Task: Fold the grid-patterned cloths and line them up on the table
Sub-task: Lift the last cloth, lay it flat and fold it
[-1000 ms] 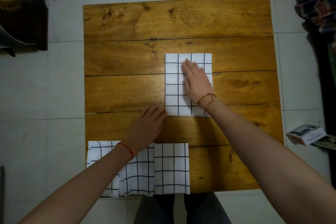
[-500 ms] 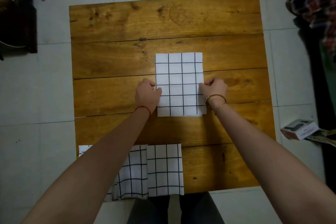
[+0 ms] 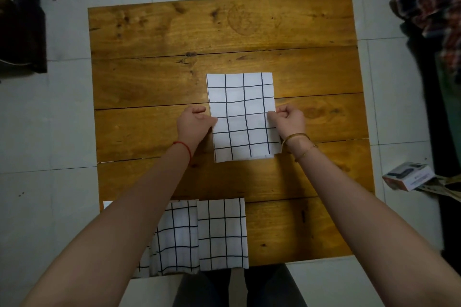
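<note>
Cloth flat mid-table, pinched at side edges by left hand and right hand. Two folded cloths at near edge.

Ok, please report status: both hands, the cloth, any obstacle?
Left hand and right hand pinch middle cloth at its side edges. Folded cloths lined along near table edge. Nothing in the way.

A folded grid cloth lies at the centre of the wooden tabletop. The left hand pinches its 9 o'clock edge, the right hand its 3 o'clock edge. At 6 o'clock, two folded cloths sit side by side, touching, at the tabletop's near edge.
</note>
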Available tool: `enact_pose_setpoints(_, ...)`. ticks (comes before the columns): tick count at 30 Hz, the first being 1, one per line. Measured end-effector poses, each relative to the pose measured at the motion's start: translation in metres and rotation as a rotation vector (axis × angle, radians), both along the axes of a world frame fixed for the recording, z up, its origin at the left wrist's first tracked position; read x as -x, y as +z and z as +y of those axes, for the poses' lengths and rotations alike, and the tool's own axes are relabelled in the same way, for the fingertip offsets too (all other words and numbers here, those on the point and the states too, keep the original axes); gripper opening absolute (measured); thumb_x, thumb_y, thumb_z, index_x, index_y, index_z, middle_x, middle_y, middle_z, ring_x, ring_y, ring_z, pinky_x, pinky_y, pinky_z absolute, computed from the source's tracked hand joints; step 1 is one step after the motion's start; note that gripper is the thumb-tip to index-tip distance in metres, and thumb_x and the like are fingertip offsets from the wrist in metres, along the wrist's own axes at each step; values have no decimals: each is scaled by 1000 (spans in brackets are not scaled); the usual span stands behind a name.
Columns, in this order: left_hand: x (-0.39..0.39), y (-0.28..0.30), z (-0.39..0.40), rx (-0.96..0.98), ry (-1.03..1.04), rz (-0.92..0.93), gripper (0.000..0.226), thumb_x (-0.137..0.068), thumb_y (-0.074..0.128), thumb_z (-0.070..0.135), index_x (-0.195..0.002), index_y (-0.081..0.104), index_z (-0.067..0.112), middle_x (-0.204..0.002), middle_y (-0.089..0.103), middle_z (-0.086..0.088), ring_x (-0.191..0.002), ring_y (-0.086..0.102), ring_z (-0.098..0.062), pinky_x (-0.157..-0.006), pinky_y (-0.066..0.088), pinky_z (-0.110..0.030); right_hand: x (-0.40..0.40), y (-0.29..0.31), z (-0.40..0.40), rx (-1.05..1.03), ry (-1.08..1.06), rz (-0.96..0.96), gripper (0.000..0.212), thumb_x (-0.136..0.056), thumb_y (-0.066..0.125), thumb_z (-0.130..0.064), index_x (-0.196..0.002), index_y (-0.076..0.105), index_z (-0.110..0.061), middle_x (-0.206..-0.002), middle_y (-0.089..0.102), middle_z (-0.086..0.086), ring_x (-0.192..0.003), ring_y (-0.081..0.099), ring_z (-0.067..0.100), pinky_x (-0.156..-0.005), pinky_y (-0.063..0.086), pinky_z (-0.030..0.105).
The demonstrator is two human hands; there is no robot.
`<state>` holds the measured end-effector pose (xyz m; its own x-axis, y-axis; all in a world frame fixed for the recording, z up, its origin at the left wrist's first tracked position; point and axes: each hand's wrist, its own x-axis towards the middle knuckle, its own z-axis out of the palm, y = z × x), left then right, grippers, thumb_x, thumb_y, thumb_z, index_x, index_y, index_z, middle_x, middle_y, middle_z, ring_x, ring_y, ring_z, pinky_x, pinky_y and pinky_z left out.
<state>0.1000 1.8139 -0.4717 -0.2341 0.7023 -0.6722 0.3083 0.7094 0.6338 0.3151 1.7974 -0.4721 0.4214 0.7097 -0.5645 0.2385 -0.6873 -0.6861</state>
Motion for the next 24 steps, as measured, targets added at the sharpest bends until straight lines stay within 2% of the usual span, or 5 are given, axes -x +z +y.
enact_pose_setpoints(6,10,8,0,94,-47,-65,23,-78,77,11,-98,67,15,-84,65,3,-73,59,-11,-71,52,-20,-3,1,-1,36,-106,162,27,-80,71,-13,-105,63,-8,-83,64,-2,-81,61,12,-81,51,26)
enact_pose_setpoints(12,19,20,-4,67,-84,-74,12,-83,70,7,-94,66,11,-77,65,-2,-64,57,-8,-58,49,-14,-10,0,-2,58,-67,131,15,-75,76,-16,-89,70,-13,-87,68,2,-90,63,18,-92,53,34)
enact_pose_setpoints(15,22,24,-7,44,-80,-93,14,-84,70,8,-97,66,11,-77,65,0,-66,57,-9,-58,48,-15,-11,2,-2,70,-42,152,16,-76,76,-17,-89,68,-13,-97,68,6,-95,62,20,-91,51,31)
enact_pose_setpoints(19,23,30,-11,-10,19,-189,33,-82,72,5,-112,63,13,-86,69,2,-74,65,-7,-62,50,-13,-11,9,-6,122,34,247,39,-75,78,-26,-104,66,-2,-104,70,9,-99,63,20,-93,50,31)
enact_pose_setpoints(24,26,41,-17,-134,59,-240,50,-77,75,1,-122,57,15,-86,70,0,-77,67,-5,-65,48,-8,-9,24,-10,51,4,320,10,-80,74,-21,-82,67,-14,-81,66,2,-75,58,12,-78,49,23)
